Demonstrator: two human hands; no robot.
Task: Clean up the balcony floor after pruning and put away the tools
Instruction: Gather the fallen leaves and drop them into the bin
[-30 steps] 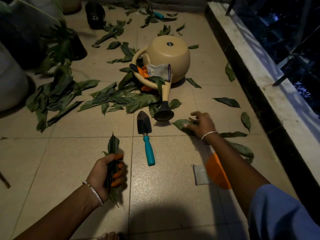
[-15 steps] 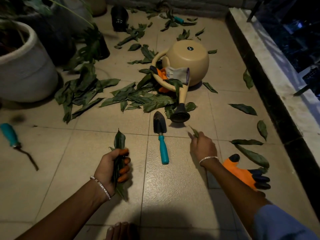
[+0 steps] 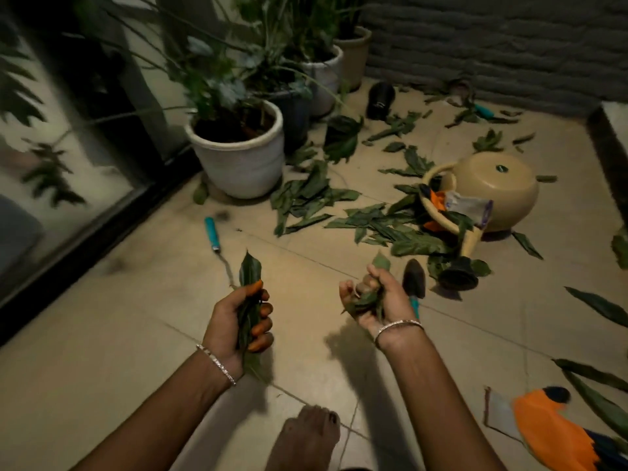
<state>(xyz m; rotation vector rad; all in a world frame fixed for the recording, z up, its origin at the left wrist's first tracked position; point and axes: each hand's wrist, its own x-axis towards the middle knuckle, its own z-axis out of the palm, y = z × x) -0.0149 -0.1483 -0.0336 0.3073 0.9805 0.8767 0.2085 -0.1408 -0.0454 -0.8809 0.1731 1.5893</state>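
Note:
My left hand [image 3: 238,322] grips a bunch of long green leaves [image 3: 249,277] that stick up from my fist. My right hand [image 3: 373,300] is raised, palm up, and curls around a crumpled leaf [image 3: 380,263]. Just right of it a hand trowel [image 3: 415,278] with a teal handle lies on the tiled floor. Many cut leaves [image 3: 370,219] litter the tiles ahead. A beige watering can [image 3: 492,188] lies tipped over with an orange and grey glove [image 3: 455,205] on it. A teal-handled tool [image 3: 213,232] lies to the left.
Potted plants, the nearest in a white pot [image 3: 238,154], line the left side by a glass door [image 3: 57,185]. A black pot [image 3: 380,100] lies toppled near the brick wall. Another orange glove [image 3: 554,433] lies at lower right, and my bare foot [image 3: 306,436] is below.
My right hand has lifted off the floor with a leaf and turned palm up. The view has swung left, bringing in the potted plants and the glass door.

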